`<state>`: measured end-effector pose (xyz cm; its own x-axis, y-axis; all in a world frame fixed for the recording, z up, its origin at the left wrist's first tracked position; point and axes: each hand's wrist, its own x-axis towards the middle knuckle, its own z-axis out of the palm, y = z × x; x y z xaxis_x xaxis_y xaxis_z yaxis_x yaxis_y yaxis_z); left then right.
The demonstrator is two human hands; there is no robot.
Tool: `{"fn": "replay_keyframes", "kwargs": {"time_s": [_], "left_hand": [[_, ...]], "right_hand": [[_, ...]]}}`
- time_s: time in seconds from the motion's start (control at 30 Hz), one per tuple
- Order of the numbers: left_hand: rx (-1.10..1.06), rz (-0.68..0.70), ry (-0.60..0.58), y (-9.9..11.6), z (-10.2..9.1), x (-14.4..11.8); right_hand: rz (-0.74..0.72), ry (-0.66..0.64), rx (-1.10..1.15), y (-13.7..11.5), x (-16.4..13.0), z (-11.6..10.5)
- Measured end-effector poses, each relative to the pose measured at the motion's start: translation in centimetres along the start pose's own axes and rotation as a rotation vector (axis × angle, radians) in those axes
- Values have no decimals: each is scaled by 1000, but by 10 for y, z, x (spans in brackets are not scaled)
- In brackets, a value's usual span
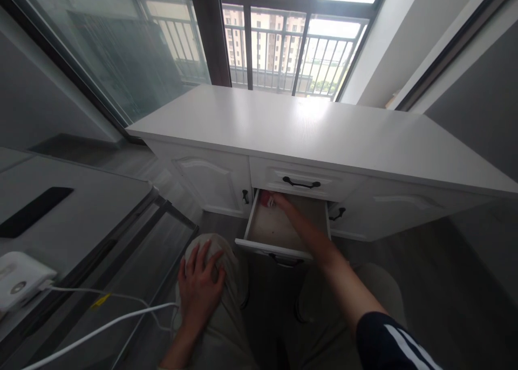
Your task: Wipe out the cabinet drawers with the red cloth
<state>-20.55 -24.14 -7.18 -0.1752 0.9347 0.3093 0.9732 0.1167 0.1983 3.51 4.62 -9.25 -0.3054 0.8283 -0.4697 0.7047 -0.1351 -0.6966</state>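
A small red-and-white object (pixel 267 199) lay at the back left corner of the pulled-out white drawer (pixel 279 248), partly hidden.

White cabinet (pixel 324 132), black handle (pixel 301 184), small red item (pixel 266 198), navy white-striped sleeve (pixel 392 343), white cable (pixel 101 329)

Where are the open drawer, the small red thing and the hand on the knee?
open drawer (pixel 259 231), head view, bare floor.
small red thing (pixel 266 198), head view, its middle.
left hand (pixel 199 286), head view, its back.
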Motion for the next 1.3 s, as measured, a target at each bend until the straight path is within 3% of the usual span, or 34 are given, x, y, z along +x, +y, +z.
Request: {"fn": "replay_keyframes", "kwargs": {"time_s": [0.1,0.17,0.3,0.37,0.5,0.6,0.73,0.9,1.13,1.3], "left_hand": [[15,6,-1,1,1,-1],[30,9,8,2,1,-1],[45,8,25,2,1,-3],[45,10,28,1,2,-3],[43,11,42,1,3,-5],[50,30,46,1,3,-5],[63,51,35,2,3,-5],[45,38,31,2,4,-6],[-95,15,80,-6,4,-9],[-423,-35,179,25,11,-12]], "right_hand": [[-72,100,556,12,-1,3],[-60,127,853,34,-20,-2],[28,204,1091,86,-102,-31],[-14,264,1182,111,-155,-45],[-157,637,1427,166,-247,-48],[-315,950,1592,197,-285,-31],[-446,1050,1645,196,-296,-19],[-460,1019,1675,176,-288,-25],[-442,921,1688,171,-282,-16],[-435,906,1696,170,-280,-16]]}}
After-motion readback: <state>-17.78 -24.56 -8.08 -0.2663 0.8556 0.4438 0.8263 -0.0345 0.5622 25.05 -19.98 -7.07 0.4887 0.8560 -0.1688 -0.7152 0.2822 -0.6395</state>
